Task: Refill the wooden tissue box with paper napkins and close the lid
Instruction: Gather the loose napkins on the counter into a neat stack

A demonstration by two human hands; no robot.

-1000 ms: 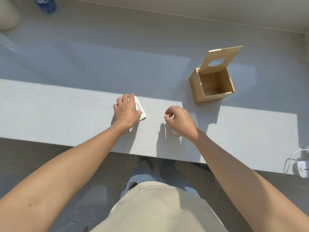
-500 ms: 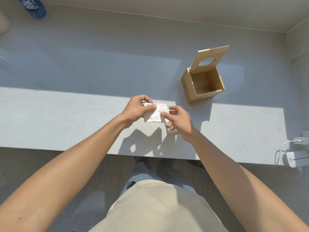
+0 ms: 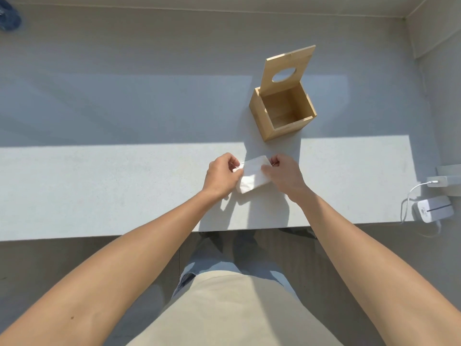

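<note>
A folded white paper napkin stack [image 3: 252, 178] is held between both hands just above the grey counter. My left hand [image 3: 221, 175] pinches its left edge and my right hand [image 3: 285, 174] pinches its right edge. Beyond the hands, slightly to the right, stands the wooden tissue box [image 3: 264, 119]; I see no napkins inside it. Its lid [image 3: 287, 68], with an oval hole, is tipped up and back on the far side.
The grey counter [image 3: 99, 186] has its front edge close to my body. A white charger with a cable [image 3: 433, 208] lies at the counter's right end, beside a grey block [image 3: 449, 176]. A blue object [image 3: 9, 18] sits at the far left corner.
Both hands came together from the counter surface, lifting the napkins between them. The view shifted, so the box now appears nearer the centre.
</note>
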